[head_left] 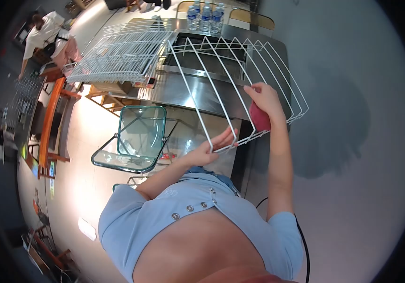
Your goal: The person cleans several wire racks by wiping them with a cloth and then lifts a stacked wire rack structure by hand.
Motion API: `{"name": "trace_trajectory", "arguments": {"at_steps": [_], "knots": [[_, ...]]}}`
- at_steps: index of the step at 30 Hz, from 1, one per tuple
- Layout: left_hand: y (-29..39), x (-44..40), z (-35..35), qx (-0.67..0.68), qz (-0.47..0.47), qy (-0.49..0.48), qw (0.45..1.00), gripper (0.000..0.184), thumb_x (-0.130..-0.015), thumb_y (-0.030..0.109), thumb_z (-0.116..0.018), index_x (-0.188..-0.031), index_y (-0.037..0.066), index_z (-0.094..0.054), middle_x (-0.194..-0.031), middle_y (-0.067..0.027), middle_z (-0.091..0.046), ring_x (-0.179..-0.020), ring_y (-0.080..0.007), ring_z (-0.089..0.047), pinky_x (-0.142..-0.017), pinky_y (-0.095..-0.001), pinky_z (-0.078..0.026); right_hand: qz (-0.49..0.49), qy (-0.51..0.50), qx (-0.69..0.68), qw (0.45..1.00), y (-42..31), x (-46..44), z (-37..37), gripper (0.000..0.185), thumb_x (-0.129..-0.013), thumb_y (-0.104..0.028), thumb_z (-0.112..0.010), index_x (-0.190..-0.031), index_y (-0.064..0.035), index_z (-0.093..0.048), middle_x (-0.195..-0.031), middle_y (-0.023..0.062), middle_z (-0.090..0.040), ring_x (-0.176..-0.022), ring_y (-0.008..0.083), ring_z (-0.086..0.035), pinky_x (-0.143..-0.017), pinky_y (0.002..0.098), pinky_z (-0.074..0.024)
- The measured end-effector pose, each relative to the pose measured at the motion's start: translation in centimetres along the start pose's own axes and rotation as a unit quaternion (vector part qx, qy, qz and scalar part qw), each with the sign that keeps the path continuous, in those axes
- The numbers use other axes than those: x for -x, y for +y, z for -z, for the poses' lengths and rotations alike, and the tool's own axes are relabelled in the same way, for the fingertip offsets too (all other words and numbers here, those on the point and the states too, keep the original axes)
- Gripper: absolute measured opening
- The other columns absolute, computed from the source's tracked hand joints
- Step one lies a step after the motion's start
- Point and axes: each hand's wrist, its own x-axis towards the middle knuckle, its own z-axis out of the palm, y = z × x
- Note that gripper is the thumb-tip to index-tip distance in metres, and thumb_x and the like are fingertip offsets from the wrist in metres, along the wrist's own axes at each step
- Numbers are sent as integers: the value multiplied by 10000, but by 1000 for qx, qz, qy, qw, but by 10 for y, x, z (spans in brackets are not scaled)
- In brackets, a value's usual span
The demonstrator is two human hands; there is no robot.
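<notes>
Hands: left (pixel 212 147) gripping white wire rack (pixel 212 85), right (pixel 265 100) holding partly hidden red cloth (pixel 259 119).

Matt against gloss

In the left fingers (pixel 224 137), the rack (pixel 215 94) is smooth, coated wire; below the right fingers (pixel 258 87), the cloth (pixel 259 118) looks matt. Beyond both, the table (pixel 201 92) is glossy metal, the bottles (pixel 205 21) clear, shiny plastic.

Water bottles (pixel 205 20) stand grouped on bench (pixel 171 89); green-framed transparent chair (pixel 142 129) near; orange table (pixel 51 125) and person (pixel 47 35) at left.
</notes>
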Motion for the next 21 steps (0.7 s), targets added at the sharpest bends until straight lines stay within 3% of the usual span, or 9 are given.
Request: {"name": "trace_trajectory", "arguments": {"at_steps": [3,5,6,9,11,13,15,19,21], "knots": [[-5,2,-25,-111,-2,12,994,973,-599,-158,-286,-1492,103,3,-1552,-74,-98,-1373,-216,-289,-1122,-337,-174,50,-21,42,998,-22,-38,-21,532,-775,-511,-624,-947,-11,-683,-898,197,-673,-887,339,-650,-774,378,-505],[-24,1,-29,-163,-29,9,986,973,-598,-166,-285,-1482,73,44,-1548,-105,-106,-1384,-221,-269,-1112,-311,-180,33,-159,102,981,-40,-45,-34,562,-795,-547,-573,-919,-11,-690,-869,205,-671,-876,350,-648,-786,401,-506],[-30,-1,-30,-224,-36,-1,974,973,-593,-169,-281,-1475,58,62,-1545,-123,-105,-1386,-234,-263,-1111,-309,-187,80,-105,212,968,-49,-41,-43,527,-862,-515,-495,-861,-30,-700,-822,196,-673,-837,356,-654,-758,422,-515],[-38,-3,-27,-327,-45,-17,944,977,-637,-150,-388,-1455,32,114,-1535,-167,-112,-1386,-272,-257,-1111,-313,-207,90,-31,256,962,-53,-27,-56,484,-925,-434,-427,-840,-46,-702,-771,175,-676,-776,362,-660,-714,454,-517],[-41,-4,-26,-444,-4,-41,895,948,-749,3,-570,-1459,15,59,-1529,-172,-122,-1366,-298,-286,-1116,-355,-213,128,5,262,957,-43,-14,-56,464,-956,-374,-385,-795,-58,-685,-717,160,-666,-689,364,-653,-650,471,-512],[-26,-5,-20,-509,-5,-71,858,918,-772,139,-625,-1459,13,-29,-1519,-178,-155,-1350,-315,-305,-1105,-380,-233,173,128,214,953,-35,-4,-52,477,-954,-390,-382,-733,-64,-651,-661,159,-644,-628,360,-637,-604,470,-502],[-14,-8,0,-570,-11,-104,815,910,-795,275,-680,-1459,11,-116,-1509,-183,-189,-1334,-331,-324,-1095,-405,-254,200,141,195,950,-25,2,-36,437,-954,-361,-402,-709,-72,-619,-652,168,-627,-606,373,-616,-577,470,-491],[-9,-2,64,-429,23,232,873,660,-850,386,-632,-1350,22,-400,-1380,-197,-401,-1249,-320,-423,-989,-399,-382,247,234,75,937,0,16,0,325,-950,-275,-461,-785,-41,-614,-665,204,-595,-657,420,-580,-565,448,-468],[-20,0,113,-461,28,370,806,634,-872,381,-611,-1346,20,-394,-1332,-181,-444,-1206,-289,-462,-963,-381,-403,198,193,-70,959,1,32,22,371,-960,-276,-462,-731,-8,-579,-611,180,-565,-555,348,-570,-531,382,-449]]}}
